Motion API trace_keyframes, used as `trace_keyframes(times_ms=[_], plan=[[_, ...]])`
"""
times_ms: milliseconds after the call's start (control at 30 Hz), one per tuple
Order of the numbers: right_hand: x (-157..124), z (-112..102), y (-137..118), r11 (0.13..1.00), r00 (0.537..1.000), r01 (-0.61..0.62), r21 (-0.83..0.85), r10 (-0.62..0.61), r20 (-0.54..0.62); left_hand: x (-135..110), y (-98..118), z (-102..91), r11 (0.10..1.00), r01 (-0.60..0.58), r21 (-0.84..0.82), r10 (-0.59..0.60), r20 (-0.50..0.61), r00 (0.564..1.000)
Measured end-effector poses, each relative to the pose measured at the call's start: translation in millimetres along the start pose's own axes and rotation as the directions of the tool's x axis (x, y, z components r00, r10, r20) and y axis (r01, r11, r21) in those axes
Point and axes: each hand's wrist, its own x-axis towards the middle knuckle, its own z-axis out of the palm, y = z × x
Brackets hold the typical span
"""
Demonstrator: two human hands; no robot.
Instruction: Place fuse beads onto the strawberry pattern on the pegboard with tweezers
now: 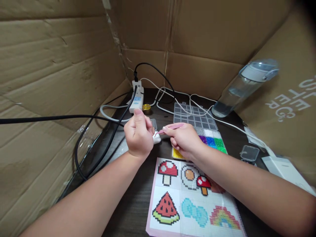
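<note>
Pink tweezers (177,126) are pinched in my right hand (184,140), their tip pointing left toward my left hand. My left hand (139,133) is closed with the thumb up, and whatever its fingers hold is hidden. Just behind it, near the tweezer tip, shows a small white object (156,137), with a small clear lid (153,123) above. Beneath my right hand and forearm lies a bead box (214,142) of coloured beads, its compartmented clear lid (194,116) folded back. Closer to me is a pegboard sheet (181,197) with pixel pictures, partly covered by my right forearm.
Cardboard walls (145,29) enclose the dark table (130,200). A power strip (137,98) with black and white cables stands at the back, beside a small yellow tin (146,107). A water bottle (240,89) leans at the right, with a small clear case (249,153) nearer.
</note>
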Motion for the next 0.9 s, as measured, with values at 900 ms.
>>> trace_keyframes(times_ms=[900], plan=[[-19, -39, -20, 0.993, 0.993, 0.12, 0.0, -0.12, -0.023, -2, -5, -0.9, 0.994, -0.041, 0.105, 0.031, 0.096, 0.995]])
